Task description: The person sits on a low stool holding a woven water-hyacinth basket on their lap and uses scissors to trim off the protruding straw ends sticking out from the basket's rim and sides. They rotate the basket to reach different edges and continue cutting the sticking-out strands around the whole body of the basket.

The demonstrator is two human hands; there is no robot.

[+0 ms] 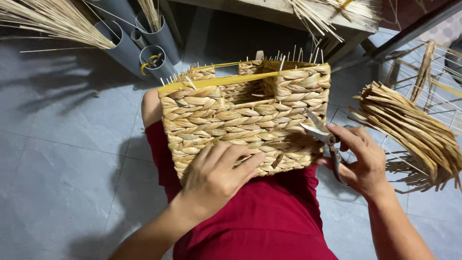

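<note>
basket (240,115): woven, lay on lap, frame centre
L hand (219,175): fingers spread flat on basket's lower edge, 6 o'clock
R hand (361,161): fingers clamped round scissors (323,137) at 3 o'clock, blades apart, touching weave
straw bundle (414,132): 3 o'clock, floor

One camera only, worn on the seated person's head. It looks steeply down over the lap toward the floor (62,144), tilted slightly forward. Range is close: the basket (245,120) on the lap fills the centre of the view, with the left hand (216,178) and right hand (361,159) at the near edge and both forearms entering from the bottom. The far edge takes in the grey tubes (144,43) at left and a bench (288,12) at centre. The right edge reaches a fibre bundle (414,135). No second view overlaps.
</note>
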